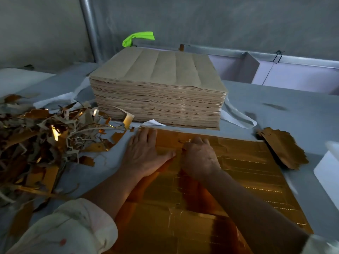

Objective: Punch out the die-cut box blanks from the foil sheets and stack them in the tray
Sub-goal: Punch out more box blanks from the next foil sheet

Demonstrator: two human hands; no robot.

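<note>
Stretching away from the body, the foil sheet [247, 171] lies flat on the table [275, 110]. At its far-left corner the left hand [145, 154] presses down, fingers straight. Just to its right, the right hand [200, 158] curls and seems to pinch the sheet near the far edge. Any pull would likely run rightward — toward the loose blanks [282, 147] and white tray [326, 171], short of the stack [156, 92] beyond.

A bright green crumpled cloth [138, 38] is draped on a grey metal rail [216, 50] along the far edge of the grey worktop [275, 114]. A round metal pole [89, 28] is set upright against the grey wall [220, 19] (left of the cloth). White fabric straps [58, 101] are laid on the worktop, and a black wire clip [278, 55] is hung on the rail.
</note>
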